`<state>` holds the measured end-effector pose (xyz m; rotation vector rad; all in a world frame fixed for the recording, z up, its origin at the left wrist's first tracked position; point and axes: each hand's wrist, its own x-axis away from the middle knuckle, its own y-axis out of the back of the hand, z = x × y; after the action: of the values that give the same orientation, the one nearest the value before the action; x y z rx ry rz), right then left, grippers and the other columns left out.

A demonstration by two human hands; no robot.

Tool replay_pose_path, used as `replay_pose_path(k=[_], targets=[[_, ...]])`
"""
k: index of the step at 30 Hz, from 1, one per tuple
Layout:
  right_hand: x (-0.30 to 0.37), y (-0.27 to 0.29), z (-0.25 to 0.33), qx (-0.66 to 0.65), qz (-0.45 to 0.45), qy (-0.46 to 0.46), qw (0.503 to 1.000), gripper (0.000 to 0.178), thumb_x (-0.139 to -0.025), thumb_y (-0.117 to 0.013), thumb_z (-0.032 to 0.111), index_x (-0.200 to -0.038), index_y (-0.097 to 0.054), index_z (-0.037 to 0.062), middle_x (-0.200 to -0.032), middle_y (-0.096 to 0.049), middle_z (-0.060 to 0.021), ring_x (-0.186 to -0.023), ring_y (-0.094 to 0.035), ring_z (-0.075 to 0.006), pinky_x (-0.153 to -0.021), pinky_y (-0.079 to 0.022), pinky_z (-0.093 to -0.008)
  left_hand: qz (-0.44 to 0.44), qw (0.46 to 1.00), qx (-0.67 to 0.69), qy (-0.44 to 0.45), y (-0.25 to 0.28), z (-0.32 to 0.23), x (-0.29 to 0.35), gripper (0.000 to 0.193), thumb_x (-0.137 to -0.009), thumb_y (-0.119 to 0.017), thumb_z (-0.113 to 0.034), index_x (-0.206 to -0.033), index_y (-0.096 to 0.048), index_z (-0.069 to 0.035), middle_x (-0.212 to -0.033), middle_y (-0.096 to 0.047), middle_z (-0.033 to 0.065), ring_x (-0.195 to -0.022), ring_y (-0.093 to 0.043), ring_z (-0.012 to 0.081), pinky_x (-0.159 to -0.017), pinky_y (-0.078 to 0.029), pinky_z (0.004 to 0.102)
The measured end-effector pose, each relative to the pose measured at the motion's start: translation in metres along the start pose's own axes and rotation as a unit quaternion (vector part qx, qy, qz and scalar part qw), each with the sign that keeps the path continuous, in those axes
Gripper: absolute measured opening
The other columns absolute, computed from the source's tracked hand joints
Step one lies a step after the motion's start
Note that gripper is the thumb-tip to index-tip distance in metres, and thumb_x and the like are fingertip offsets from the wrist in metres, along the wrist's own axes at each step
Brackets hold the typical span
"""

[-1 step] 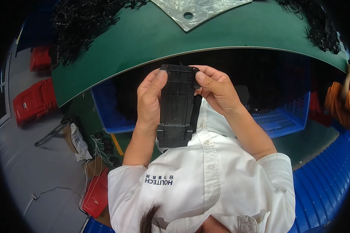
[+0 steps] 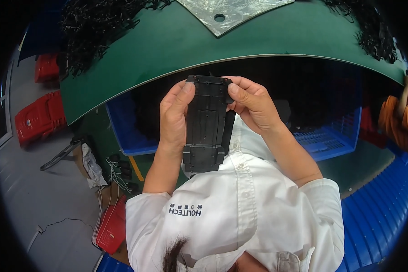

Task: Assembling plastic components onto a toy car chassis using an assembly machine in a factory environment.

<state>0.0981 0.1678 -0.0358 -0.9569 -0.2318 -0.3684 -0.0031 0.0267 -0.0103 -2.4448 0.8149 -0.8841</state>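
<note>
A long black moulded plastic part [image 2: 206, 122], which looks like a toy-car chassis, is held up in front of my white shirt. My left hand [image 2: 174, 109] is closed on its upper left corner, thumb on the near face and fingers behind. At the upper right corner my right hand [image 2: 254, 99] grips it the same way, thumb pressed near the edge. Ridges, small holes and two raised blocks by the lower end show on the side facing me. The fingertips behind the part are hidden.
Before me stretches a green table [image 2: 177, 45] with a grey metal plate [image 2: 217, 18] and heaps of small black parts [image 2: 90, 36]. Under its edge sits a blue crate [image 2: 127, 131]. Red plastic shells [image 2: 41, 119] and cables [image 2: 115, 174] lie left. A person in orange [image 2: 392, 120] is at right.
</note>
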Motion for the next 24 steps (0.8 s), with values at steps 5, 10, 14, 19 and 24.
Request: replay_pose_path(k=[5,10,14,19,24], targets=[[0.001,0.001,-0.001,0.015,-0.002,-0.003,1.000,0.026,-0.086,-0.060,0.016,-0.107,-0.059,0.0000,-0.089,-0.064,-0.0046,-0.076,-0.059,-0.0091,-0.065,-0.048,-0.0216,-0.001,1.000,0.007,-0.007,0.002,0.003,0.002,0.030,-0.089,-0.055,-0.023,-0.104,-0.053,0.002,-0.092,-0.062,0.0110,-0.078,-0.062,0.0149,-0.071,-0.051,0.0266],[0.002,0.006,-0.001,0.027,0.013,-0.007,1.000,0.025,-0.087,-0.060,0.017,-0.105,-0.061,0.0002,-0.088,-0.063,-0.0037,-0.075,-0.058,-0.0083,-0.065,-0.048,-0.0217,-0.005,1.000,0.009,-0.012,-0.003,0.005,0.004,0.028,-0.089,-0.053,-0.022,-0.104,-0.052,0.002,-0.091,-0.062,0.0115,-0.078,-0.062,0.0156,-0.071,-0.052,0.0268],[0.002,0.005,0.000,0.015,-0.010,-0.033,0.999,0.028,-0.088,-0.058,0.020,-0.106,-0.060,-0.0006,-0.086,-0.064,-0.0042,-0.072,-0.058,-0.0090,-0.064,-0.048,-0.0231,-0.008,1.000,-0.005,-0.018,-0.004,0.006,0.004,0.028,-0.090,-0.052,-0.022,-0.104,-0.051,0.002,-0.091,-0.062,0.0116,-0.078,-0.062,0.0153,-0.071,-0.051,0.0271],[0.000,0.007,0.000,0.025,0.000,-0.032,0.999,0.031,-0.088,-0.057,0.023,-0.107,-0.059,-0.0014,-0.085,-0.064,-0.0048,-0.070,-0.058,-0.0093,-0.064,-0.048,-0.0238,-0.014,0.999,-0.020,-0.030,0.002,0.008,-0.001,0.026,-0.090,-0.052,-0.021,-0.102,-0.053,0.002,-0.090,-0.062,0.0104,-0.077,-0.061,0.0142,-0.070,-0.050,0.0258],[-0.003,0.012,-0.002,0.015,0.017,-0.029,0.999,0.026,-0.088,-0.058,0.021,-0.103,-0.061,0.0000,-0.088,-0.064,-0.0046,-0.076,-0.059,-0.0103,-0.066,-0.049,-0.0235,-0.022,0.999,-0.030,-0.023,0.001,0.008,-0.001,0.024,-0.089,-0.053,-0.021,-0.100,-0.054,0.001,-0.089,-0.063,0.0092,-0.076,-0.061,0.0133,-0.069,-0.050,0.0249]])
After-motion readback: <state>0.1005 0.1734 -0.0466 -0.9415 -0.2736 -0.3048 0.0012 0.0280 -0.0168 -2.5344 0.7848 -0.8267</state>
